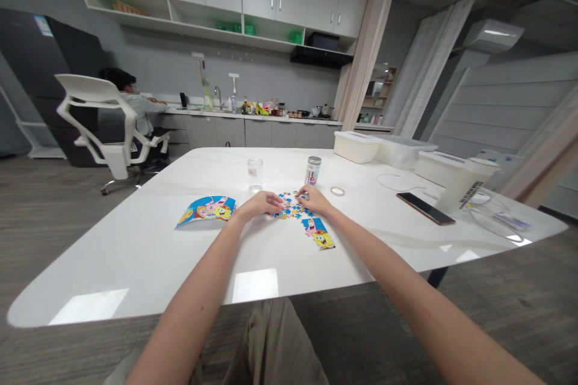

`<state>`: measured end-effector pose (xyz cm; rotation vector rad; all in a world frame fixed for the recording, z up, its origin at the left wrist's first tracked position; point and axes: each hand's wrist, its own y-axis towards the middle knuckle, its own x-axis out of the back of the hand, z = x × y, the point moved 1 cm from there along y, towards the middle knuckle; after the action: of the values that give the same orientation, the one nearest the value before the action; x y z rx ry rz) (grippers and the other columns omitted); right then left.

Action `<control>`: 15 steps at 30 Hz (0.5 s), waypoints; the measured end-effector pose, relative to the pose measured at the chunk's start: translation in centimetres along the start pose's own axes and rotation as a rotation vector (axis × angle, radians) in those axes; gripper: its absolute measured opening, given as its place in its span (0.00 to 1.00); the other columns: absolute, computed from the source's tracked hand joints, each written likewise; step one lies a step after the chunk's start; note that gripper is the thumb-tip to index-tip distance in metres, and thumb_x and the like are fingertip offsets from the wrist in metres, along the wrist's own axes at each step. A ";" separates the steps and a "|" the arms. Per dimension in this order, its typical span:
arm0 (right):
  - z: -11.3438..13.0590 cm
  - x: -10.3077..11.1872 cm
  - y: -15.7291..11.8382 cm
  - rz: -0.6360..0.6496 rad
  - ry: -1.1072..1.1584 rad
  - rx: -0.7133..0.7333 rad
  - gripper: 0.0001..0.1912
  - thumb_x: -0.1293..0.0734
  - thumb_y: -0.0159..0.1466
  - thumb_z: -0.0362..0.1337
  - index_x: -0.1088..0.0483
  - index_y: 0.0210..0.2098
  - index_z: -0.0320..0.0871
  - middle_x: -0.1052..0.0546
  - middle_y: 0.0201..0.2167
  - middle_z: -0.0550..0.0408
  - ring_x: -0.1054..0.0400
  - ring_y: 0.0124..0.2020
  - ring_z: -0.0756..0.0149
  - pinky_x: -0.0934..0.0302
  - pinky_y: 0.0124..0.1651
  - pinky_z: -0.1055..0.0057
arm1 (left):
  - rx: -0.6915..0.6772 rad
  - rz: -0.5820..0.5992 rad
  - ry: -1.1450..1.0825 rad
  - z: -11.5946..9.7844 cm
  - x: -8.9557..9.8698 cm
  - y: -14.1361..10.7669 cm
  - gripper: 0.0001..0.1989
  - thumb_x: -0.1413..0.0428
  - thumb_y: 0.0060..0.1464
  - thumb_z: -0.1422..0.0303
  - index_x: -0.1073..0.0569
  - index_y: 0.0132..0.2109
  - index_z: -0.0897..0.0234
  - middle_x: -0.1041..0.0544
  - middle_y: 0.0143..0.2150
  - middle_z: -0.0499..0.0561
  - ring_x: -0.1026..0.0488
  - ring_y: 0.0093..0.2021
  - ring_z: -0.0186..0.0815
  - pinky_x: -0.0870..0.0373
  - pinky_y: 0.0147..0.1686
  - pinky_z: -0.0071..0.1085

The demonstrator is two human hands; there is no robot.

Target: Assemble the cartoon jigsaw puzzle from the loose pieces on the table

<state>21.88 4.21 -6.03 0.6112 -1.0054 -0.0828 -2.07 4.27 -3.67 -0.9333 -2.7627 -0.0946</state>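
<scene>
Loose jigsaw puzzle pieces (293,212), mostly blue, yellow and white, lie in a pile on the white table. My left hand (261,203) rests at the pile's left side, its fingers loosely bent and apart from the thumb. At the right side, my right hand (315,200) has its thumb and fingertips pinched on a puzzle piece, which the fingers mostly hide. Just in front of the pile lies a joined puzzle section (318,234) with a pink and a yellow cartoon figure. Left of my left hand is a curved picture sheet (206,209) with similar figures.
Beyond the pile stand a clear jar (255,174) and a printed can (313,169), with a round lid (337,191) nearby. Rightward are a phone (424,208), a pale cup (467,185), cables and storage boxes (356,147). A person (142,109) sits at the far counter.
</scene>
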 end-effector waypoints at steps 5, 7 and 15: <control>0.1 0.2 0.0 0.012 0.017 -0.006 0.05 0.33 0.57 0.28 0.29 0.34 0.41 0.26 0.36 0.52 0.32 0.41 0.64 0.38 0.47 0.67 | -0.003 0.012 -0.011 0.0 -0.1 0.0 0.18 0.32 0.33 0.76 0.25 0.36 0.68 0.19 0.35 0.54 0.23 0.33 0.33 0.28 0.34 0.27; 0.1 0.2 0.0 0.019 0.023 -0.010 0.06 0.34 0.57 0.27 0.28 0.34 0.41 0.26 0.36 0.52 0.32 0.42 0.64 0.38 0.48 0.67 | -0.006 0.011 -0.011 0.0 -0.1 0.0 0.18 0.32 0.33 0.76 0.25 0.36 0.68 0.19 0.35 0.54 0.23 0.33 0.33 0.28 0.34 0.27; 0.1 0.2 0.1 0.013 0.048 -0.058 0.06 0.34 0.58 0.28 0.26 0.35 0.41 0.25 0.37 0.51 0.31 0.43 0.64 0.37 0.49 0.67 | -0.014 0.010 0.018 0.0 -0.1 0.1 0.20 0.32 0.28 0.77 0.25 0.35 0.68 0.20 0.30 0.51 0.25 0.29 0.32 0.29 0.31 0.26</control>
<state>21.85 4.15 -5.78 0.5511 -0.9570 -0.0858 -1.92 4.24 -3.70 -0.9445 -2.7444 -0.1206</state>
